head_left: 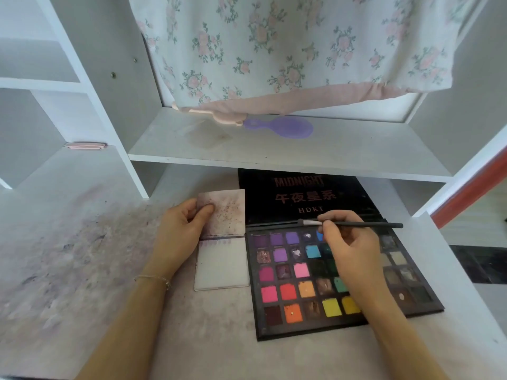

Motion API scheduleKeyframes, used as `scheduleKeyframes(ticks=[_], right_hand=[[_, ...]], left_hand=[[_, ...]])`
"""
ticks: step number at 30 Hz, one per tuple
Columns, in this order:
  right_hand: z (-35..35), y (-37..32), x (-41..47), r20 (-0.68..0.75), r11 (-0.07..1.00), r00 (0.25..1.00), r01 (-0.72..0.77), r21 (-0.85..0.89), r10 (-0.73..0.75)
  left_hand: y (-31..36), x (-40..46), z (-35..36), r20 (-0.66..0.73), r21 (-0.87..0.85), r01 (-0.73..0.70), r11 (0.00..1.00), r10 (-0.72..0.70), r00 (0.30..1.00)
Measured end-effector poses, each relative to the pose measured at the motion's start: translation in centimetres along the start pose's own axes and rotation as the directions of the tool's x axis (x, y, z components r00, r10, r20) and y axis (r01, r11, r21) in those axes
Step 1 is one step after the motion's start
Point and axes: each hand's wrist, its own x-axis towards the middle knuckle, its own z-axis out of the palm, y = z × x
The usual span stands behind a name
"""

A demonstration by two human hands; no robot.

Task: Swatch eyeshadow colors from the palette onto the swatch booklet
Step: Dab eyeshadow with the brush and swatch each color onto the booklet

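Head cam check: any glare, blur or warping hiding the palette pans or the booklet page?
Head view: soft even daylight, no glare on the palette; wide-angle bending curves the shelf edges; overall slightly soft, lid lettering still readable; right hand with the brush covers several pans; booklet page unobstructed.

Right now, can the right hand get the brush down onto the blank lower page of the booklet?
Probably yes. The right hand holds the brush over the palette, bristles pointing toward the booklet beside it. The left hand grips only the upper page, so the lower page lies uncovered.
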Motion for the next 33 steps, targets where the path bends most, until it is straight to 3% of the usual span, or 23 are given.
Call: scheduleKeyframes(ticks=[4, 12, 25, 33], right_hand=[[-2.9, 1.1, 0.1, -0.127, 0.996, 0.991, -0.058, -0.061, 0.050], [-6.7, 2.2, 1.0, -0.359, 0.961, 0.933, -0.070, -0.268, -0.032], [-6.9, 3.3, 1.4, -0.291, 0.902, 0.957, -0.135, -0.411, 0.010], [-6.9, 3.2, 1.3, -0.269, 0.901, 0.962, -0.086, -0.426, -0.035]], left_hand=[[0.2, 0.0, 0.1, -0.004, 0.022, -0.018, 1.000, 0.018, 1.000], [-0.1, 0.0, -0.1, 0.000, 0.059, -0.018, 0.998, 0.018, 1.000], [0.1, -0.1, 0.0, 0.015, -0.015, -0.027, 1.000, 0.027, 1.000], [0.0, -0.1, 0.0, 0.025, -0.024, -0.030, 0.999, 0.031, 0.999]])
